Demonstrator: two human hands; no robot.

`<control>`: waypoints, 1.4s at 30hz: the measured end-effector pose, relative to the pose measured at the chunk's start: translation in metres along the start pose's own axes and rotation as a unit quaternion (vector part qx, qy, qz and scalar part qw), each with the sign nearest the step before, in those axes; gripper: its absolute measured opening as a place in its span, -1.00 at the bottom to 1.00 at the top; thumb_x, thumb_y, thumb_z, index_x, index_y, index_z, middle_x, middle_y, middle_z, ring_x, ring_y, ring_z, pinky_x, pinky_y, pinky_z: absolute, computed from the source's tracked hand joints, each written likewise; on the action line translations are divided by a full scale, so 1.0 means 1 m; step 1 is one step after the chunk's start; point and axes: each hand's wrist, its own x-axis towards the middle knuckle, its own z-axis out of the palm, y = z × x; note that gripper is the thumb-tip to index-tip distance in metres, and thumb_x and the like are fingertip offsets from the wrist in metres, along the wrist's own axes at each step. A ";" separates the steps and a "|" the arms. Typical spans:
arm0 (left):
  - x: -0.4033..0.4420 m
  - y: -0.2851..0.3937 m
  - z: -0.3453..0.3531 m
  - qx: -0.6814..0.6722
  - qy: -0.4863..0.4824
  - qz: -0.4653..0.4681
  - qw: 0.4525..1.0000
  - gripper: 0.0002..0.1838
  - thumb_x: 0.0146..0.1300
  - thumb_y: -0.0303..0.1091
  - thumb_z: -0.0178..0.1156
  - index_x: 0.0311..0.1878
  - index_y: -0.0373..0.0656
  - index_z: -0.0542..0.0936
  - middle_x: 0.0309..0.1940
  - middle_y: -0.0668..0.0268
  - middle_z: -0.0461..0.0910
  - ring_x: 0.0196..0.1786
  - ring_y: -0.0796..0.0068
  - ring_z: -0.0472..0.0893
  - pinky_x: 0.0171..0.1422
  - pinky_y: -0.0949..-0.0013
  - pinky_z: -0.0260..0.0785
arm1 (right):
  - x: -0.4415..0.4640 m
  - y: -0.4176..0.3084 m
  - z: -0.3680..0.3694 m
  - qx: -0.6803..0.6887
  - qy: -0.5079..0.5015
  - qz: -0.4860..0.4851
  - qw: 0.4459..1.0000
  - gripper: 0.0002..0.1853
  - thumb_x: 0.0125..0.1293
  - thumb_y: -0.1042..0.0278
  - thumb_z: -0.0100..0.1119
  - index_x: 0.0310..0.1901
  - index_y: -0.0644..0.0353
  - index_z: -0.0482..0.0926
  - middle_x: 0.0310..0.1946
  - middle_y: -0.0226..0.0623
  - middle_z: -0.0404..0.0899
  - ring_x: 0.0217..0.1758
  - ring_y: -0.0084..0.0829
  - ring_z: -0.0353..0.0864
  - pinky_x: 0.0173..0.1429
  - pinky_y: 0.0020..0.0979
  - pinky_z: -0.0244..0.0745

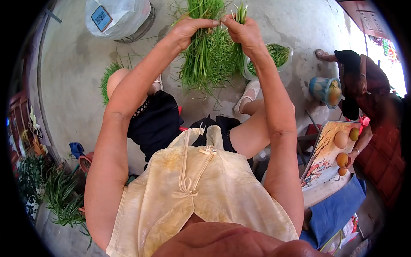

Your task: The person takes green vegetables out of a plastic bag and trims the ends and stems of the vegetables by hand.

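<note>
My left hand (pixel 188 32) is closed round a big bunch of chives (pixel 200 53), its thumb stretched toward the right. My right hand (pixel 245 34) grips a smaller bunch of chives (pixel 238 53), whose pale stem ends stick up above the fingers. The thumb and finger tips of both hands nearly meet between the two bunches; whether they pinch a single stem there is too small to tell. Below and between the hands, a loose heap of chives (pixel 218 70) lies on the concrete floor. Beside my right wrist sits a clear plastic bag (pixel 287 64) holding more cut greens.
A bin covered in white plastic (pixel 130 17) carries a phone with a QR code (pixel 101 18). More greens (pixel 105 83) lie by my left knee. At right a person (pixel 372 85) sits near a blue bucket (pixel 320 91) and a tray (pixel 314 167) with round fruits.
</note>
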 end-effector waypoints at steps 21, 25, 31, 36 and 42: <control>0.002 0.007 -0.014 -0.011 0.011 -0.020 1.000 -0.83 0.02 -0.44 0.35 -0.33 -0.30 0.63 -0.55 0.35 0.57 -0.54 0.60 0.54 -0.47 0.49 0.47 | 0.007 0.000 -0.014 -0.230 0.046 -0.156 0.959 -0.77 0.14 0.18 0.24 -0.30 0.17 0.62 -0.47 -0.44 0.59 -0.40 -0.63 0.49 -0.30 -0.52 0.37; 0.001 0.003 -0.006 -0.026 -0.002 -0.011 1.000 -0.82 0.02 -0.43 0.35 -0.32 -0.31 0.63 -0.53 0.34 0.57 -0.53 0.61 0.54 -0.46 0.50 0.46 | -0.001 -0.006 0.010 -0.113 -0.006 -0.104 0.988 -0.77 0.17 0.17 0.20 -0.28 0.16 0.61 -0.46 -0.45 0.57 -0.38 -0.64 0.47 -0.27 -0.53 0.34; 0.001 0.011 -0.012 -0.040 -0.002 -0.011 0.999 -0.81 0.04 -0.45 0.34 -0.27 -0.31 0.61 -0.52 0.35 0.57 -0.49 0.59 0.54 -0.42 0.48 0.46 | 0.006 -0.026 -0.020 -0.020 0.015 -0.042 0.999 -0.86 0.28 0.31 0.06 -0.38 0.16 0.41 -0.65 -0.62 0.21 -0.64 -0.70 0.11 -0.57 -0.60 0.00; -0.003 0.008 -0.011 0.017 -0.019 0.003 1.000 -0.80 0.05 -0.39 0.34 -0.27 -0.23 0.58 -0.48 0.39 0.56 -0.47 0.60 0.53 -0.37 0.50 0.43 | 0.009 -0.026 -0.047 0.211 -0.057 -0.078 0.973 -0.81 0.34 0.26 -0.09 -0.35 0.18 0.35 -0.47 -0.41 0.34 -0.47 -0.57 0.29 -0.43 -0.54 0.17; -0.004 0.000 -0.003 0.061 0.002 -0.021 0.998 -0.77 0.00 -0.39 0.37 -0.27 -0.20 0.57 -0.45 0.37 0.57 -0.46 0.58 0.54 -0.33 0.46 0.45 | 0.002 -0.029 -0.019 0.143 -0.047 -0.078 0.986 -0.85 0.34 0.26 0.04 -0.27 0.15 0.39 -0.64 -0.58 0.19 -0.65 -0.71 0.11 -0.57 -0.61 -0.03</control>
